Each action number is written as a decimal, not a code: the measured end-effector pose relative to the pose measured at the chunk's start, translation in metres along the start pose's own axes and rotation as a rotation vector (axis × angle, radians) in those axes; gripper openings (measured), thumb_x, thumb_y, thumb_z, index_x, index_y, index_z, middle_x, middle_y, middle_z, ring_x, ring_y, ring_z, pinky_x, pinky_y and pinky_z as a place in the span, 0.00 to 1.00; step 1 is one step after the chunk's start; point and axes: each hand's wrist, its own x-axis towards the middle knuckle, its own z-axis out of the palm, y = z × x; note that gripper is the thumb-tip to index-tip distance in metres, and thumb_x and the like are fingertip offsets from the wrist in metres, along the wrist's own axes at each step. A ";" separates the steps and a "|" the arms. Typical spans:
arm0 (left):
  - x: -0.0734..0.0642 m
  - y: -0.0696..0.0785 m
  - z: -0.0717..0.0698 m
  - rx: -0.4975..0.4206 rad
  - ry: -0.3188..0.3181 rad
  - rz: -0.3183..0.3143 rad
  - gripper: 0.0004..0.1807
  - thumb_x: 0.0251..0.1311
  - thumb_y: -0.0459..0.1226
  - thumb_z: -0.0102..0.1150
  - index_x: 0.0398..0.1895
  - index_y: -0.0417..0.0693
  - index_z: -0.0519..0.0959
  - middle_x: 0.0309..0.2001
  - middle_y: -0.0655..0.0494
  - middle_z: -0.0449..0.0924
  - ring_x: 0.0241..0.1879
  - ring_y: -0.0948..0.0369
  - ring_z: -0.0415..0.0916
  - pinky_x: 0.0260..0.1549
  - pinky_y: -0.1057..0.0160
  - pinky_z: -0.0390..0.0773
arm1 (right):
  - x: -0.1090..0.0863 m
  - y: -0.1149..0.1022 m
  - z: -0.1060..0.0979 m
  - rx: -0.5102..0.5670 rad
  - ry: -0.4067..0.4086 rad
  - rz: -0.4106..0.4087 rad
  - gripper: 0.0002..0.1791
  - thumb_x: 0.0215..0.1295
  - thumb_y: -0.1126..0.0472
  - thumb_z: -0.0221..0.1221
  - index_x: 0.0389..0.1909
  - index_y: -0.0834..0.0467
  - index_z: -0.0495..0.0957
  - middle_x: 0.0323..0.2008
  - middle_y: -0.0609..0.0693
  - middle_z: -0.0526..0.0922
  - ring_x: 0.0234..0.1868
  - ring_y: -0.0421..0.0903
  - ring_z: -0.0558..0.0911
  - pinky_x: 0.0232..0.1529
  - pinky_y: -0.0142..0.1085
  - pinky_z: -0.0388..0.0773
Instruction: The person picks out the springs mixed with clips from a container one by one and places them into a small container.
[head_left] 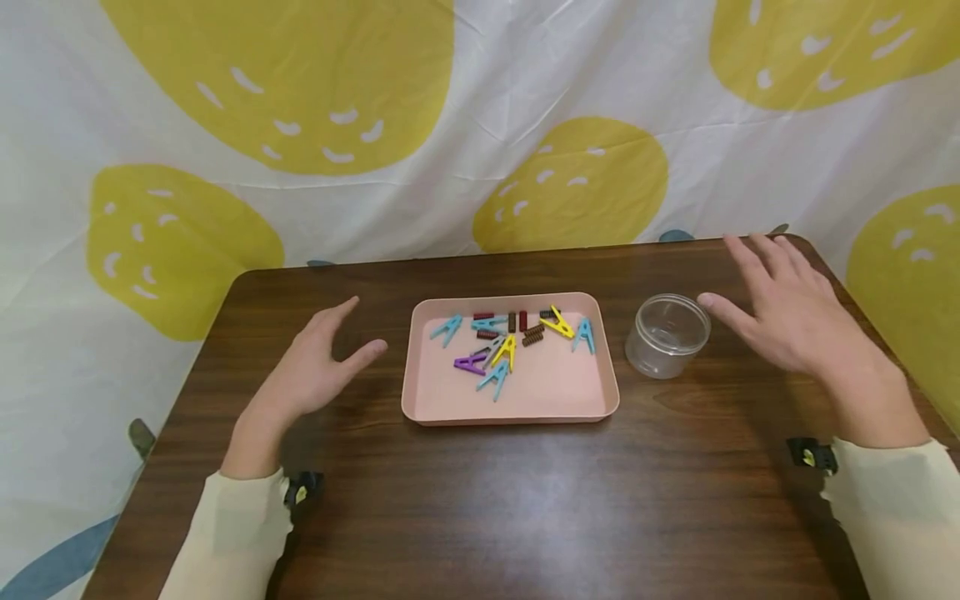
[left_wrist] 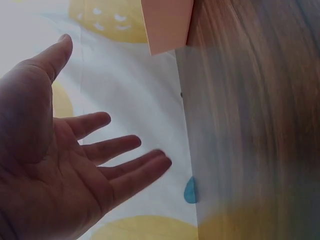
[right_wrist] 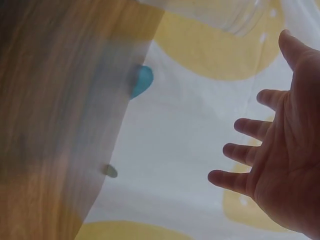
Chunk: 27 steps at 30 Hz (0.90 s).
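Observation:
My left hand (head_left: 309, 367) hovers left of a pink tray (head_left: 517, 408), fingers spread and holding nothing; the left wrist view shows its bare palm (left_wrist: 60, 170). Beyond the clear jar (head_left: 667, 337), on its right side, my right hand (head_left: 787, 312) is held with spread fingers, thumb near the rim, apart from it as far as I can tell. Inside the tray lie several small clothespins: blue (head_left: 493, 379), yellow (head_left: 557, 322), purple (head_left: 470, 363) and grey. Among them are several short ridged tubes, like little springs, in dark red (head_left: 523, 320) and brown (head_left: 533, 336).
A dark wooden table (head_left: 487, 517) carries the tray and jar. Behind its far edge hangs a white cloth (head_left: 360, 217) with large yellow fruit prints. Both wrists wear a small black strap device (head_left: 812, 456) at the sleeve.

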 end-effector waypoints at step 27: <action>0.014 0.006 0.030 -0.489 -0.124 0.023 0.43 0.68 0.34 0.71 0.82 0.40 0.61 0.68 0.36 0.73 0.54 0.46 0.83 0.48 0.61 0.84 | 0.024 -0.076 0.002 0.216 -0.055 -0.158 0.49 0.76 0.37 0.61 0.86 0.53 0.50 0.80 0.63 0.57 0.79 0.67 0.55 0.73 0.69 0.58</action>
